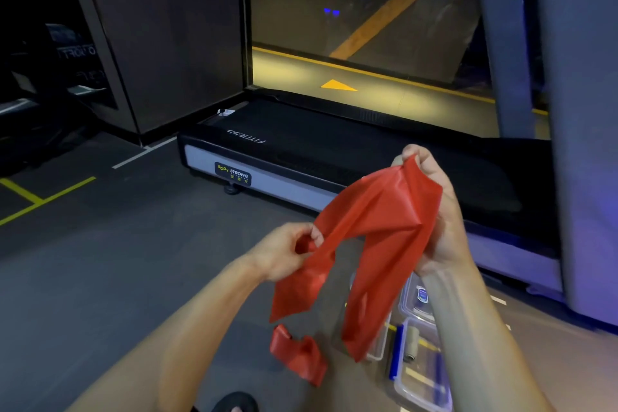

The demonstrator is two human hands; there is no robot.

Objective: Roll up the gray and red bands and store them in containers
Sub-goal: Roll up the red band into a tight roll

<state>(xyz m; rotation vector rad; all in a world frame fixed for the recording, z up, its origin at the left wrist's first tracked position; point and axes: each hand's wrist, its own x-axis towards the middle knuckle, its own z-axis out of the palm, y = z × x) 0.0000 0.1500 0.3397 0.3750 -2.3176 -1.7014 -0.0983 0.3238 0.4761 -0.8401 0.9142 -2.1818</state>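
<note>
Head view, both hands (281,252) (434,211) raised, pinching red band (378,221)

The right hand (434,211) is partly covered by the red band (378,221), so its palm and most fingers stay out of sight. The left hand (284,251) has its fingertips buried in a fold of the band. The band's lower end on the floor (100,278) is crumpled and its full length cannot be judged. The clear containers (418,375) sit behind the right forearm and the hanging band, cut off by the bottom edge; a grayish roll (412,343) inside one is too blurred to name. A dark sandal (235,402) is cropped at the bottom edge. Small print on the treadmill (301,150) label is unreadable.
</note>
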